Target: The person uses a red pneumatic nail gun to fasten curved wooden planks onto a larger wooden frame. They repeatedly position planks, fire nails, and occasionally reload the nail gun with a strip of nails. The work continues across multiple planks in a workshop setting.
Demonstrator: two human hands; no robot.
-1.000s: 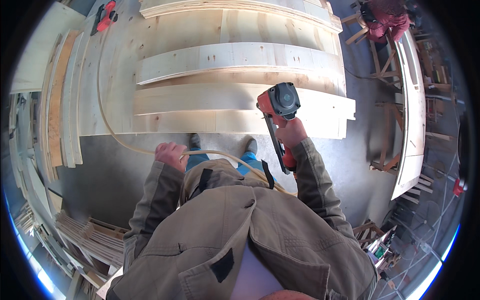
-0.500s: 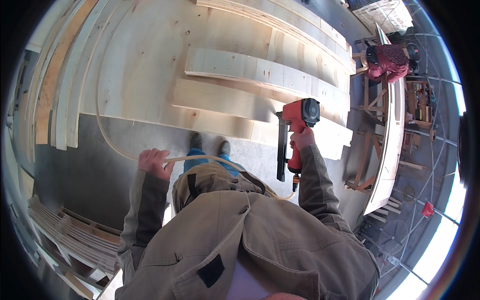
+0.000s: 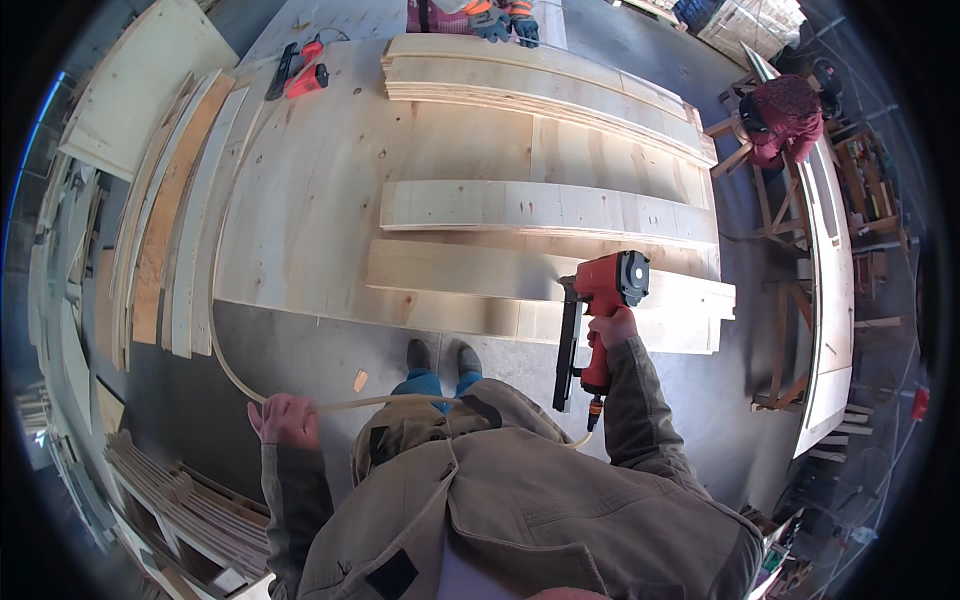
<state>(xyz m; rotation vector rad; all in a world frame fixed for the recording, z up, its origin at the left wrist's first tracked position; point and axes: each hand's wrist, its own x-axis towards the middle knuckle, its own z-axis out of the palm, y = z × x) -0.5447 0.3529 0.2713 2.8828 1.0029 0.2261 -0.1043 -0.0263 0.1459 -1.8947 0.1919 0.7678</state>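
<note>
My right hand (image 3: pixel 615 328) grips the handle of a red and black pneumatic nail gun (image 3: pixel 598 290). Its long dark magazine hangs down on the left, and its nose is close to the near plywood strips. A pale air hose (image 3: pixel 375 402) joins the bottom of the handle and crosses in front of my waist. At the left, my left hand (image 3: pixel 288 420) is closed round this hose, which runs on up towards the boards' left side. Beyond the gun, loose plywood strips (image 3: pixel 550 208) lie crosswise on a broad plywood sheet (image 3: pixel 300 200).
Across the table, another person's gloved hands (image 3: pixel 505 25) rest by a stack of strips (image 3: pixel 540 85). A second red nail gun (image 3: pixel 305 75) lies at the far left. Long boards (image 3: pixel 180 220) line the left side. At right, a person in dark red (image 3: pixel 785 120) bends by a long bench (image 3: pixel 825 330).
My view has tilted up, bringing in the far table edge, the gloved hands and the second nail gun. Both my hands keep their hold on the gun and hose.
</note>
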